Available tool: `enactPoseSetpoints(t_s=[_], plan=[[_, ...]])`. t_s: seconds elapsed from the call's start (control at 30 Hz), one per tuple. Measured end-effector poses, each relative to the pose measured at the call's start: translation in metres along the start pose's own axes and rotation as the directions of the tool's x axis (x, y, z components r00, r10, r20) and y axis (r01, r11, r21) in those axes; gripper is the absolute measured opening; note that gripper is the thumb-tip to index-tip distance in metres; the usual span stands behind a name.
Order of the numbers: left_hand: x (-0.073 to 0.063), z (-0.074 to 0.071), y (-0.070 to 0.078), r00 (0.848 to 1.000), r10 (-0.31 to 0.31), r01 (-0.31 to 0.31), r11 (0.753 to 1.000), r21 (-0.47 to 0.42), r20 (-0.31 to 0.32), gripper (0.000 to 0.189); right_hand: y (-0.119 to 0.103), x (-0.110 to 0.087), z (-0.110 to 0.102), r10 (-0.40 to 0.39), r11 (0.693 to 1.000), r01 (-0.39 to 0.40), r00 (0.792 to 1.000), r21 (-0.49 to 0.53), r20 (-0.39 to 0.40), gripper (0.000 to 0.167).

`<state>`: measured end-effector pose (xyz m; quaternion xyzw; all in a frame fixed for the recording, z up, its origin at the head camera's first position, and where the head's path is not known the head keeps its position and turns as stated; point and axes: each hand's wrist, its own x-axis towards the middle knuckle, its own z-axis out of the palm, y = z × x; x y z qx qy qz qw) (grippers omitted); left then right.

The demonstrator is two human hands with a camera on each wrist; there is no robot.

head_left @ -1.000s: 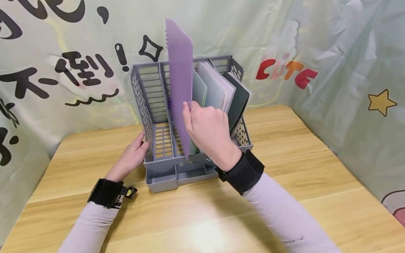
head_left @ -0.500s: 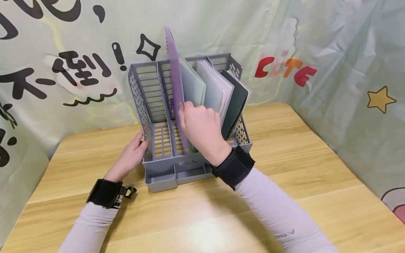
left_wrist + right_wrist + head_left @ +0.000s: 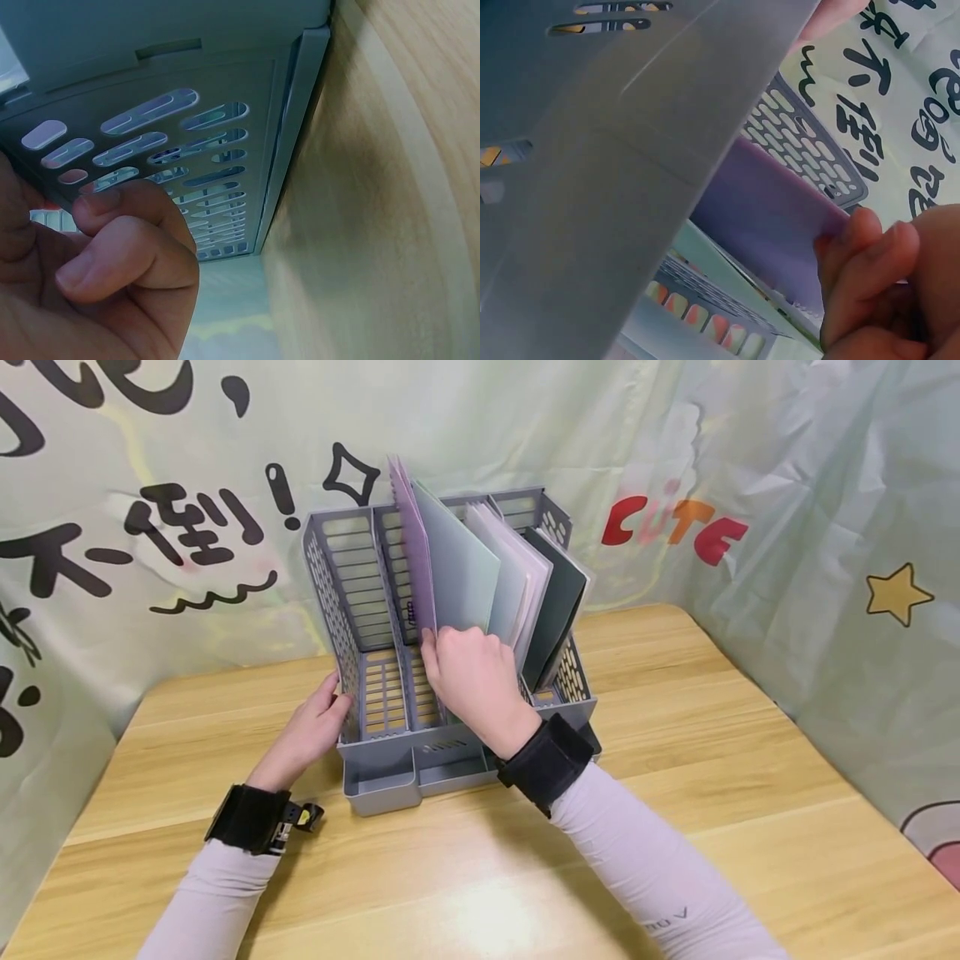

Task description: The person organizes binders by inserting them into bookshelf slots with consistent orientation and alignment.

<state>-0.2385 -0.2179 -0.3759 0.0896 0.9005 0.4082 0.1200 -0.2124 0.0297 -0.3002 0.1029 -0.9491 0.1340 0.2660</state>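
A purple spiral-bound notebook (image 3: 422, 556) stands nearly upright in a grey desktop file organizer (image 3: 382, 735), beside a pale green folder (image 3: 459, 564). My right hand (image 3: 476, 681) pinches the notebook's near edge. In the right wrist view its curled fingers (image 3: 862, 247) lie against the purple cover (image 3: 772, 217). The notebook's lower end is partly hidden behind the hand. My left hand (image 3: 311, 722) holds the organizer's left side wall at its front edge. In the left wrist view curled fingers (image 3: 142, 240) show outside the slotted wall (image 3: 225, 172).
Translucent white folders (image 3: 513, 568) and a dark green folder (image 3: 557, 602) lean in the organizer's right part. Small open trays (image 3: 382, 781) line its front. It stands on a wooden table (image 3: 675, 760) before a printed cloth backdrop (image 3: 787, 485).
My right hand has lowered the purple notebook into the organizer beside the pale green folder, which now shows more and rises higher. The left hand keeps its hold on the side wall.
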Motion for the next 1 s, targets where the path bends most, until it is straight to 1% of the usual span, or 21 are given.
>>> enactPoseSetpoints(t_s=[0.13,0.23,0.33,0.4,0.47,0.57,0.7,0.77,0.87,1.0], plan=[[0.0,-0.001,0.001,1.0,-0.004,0.004,1.0,-0.001,0.0,0.07,0.003,-0.002,0.001,-0.003,0.999,0.0,0.997,0.043,0.074,0.055],[0.0,-0.001,0.001,1.0,-0.001,0.001,1.0,-0.006,-0.001,0.07,0.006,-0.003,0.0,-0.007,0.998,0.001,0.995,0.064,0.095,0.055],[0.001,0.0,0.002,1.0,0.001,-0.001,1.0,-0.004,0.001,0.07,0.008,-0.004,-0.005,0.011,0.996,-0.018,0.996,0.082,0.092,0.058],[0.001,0.001,0.003,1.0,0.002,-0.002,1.0,0.0,0.002,0.07,0.009,-0.005,-0.009,0.018,0.997,-0.024,0.997,0.076,0.079,0.059],[0.001,0.001,0.003,1.0,0.004,-0.004,1.0,0.008,-0.001,0.07,0.01,-0.007,-0.012,0.026,0.998,-0.029,0.998,0.055,0.062,0.06],[0.0,0.001,0.002,1.0,0.007,-0.007,1.0,0.008,-0.002,0.07,0.014,-0.011,-0.014,0.033,0.999,-0.033,0.999,-0.004,0.032,0.062],[-0.001,-0.001,0.001,1.0,-0.001,0.001,1.0,-0.002,0.002,0.071,0.018,-0.015,-0.017,0.048,0.998,-0.046,0.998,-0.037,0.05,0.067],[-0.002,-0.002,0.001,1.0,-0.006,0.006,1.0,-0.002,0.002,0.072,0.02,-0.016,-0.021,0.038,0.999,-0.036,0.996,-0.022,0.078,0.07],[-0.002,-0.003,0.001,1.0,-0.007,0.007,1.0,0.002,0.002,0.072,0.025,-0.019,-0.026,0.02,0.999,-0.024,0.992,0.029,0.125,0.072],[-0.003,-0.004,0.0,1.0,0.002,-0.002,1.0,0.018,0.0,0.073,0.036,-0.024,-0.034,-0.008,0.994,-0.012,0.984,0.11,0.18,0.07]])
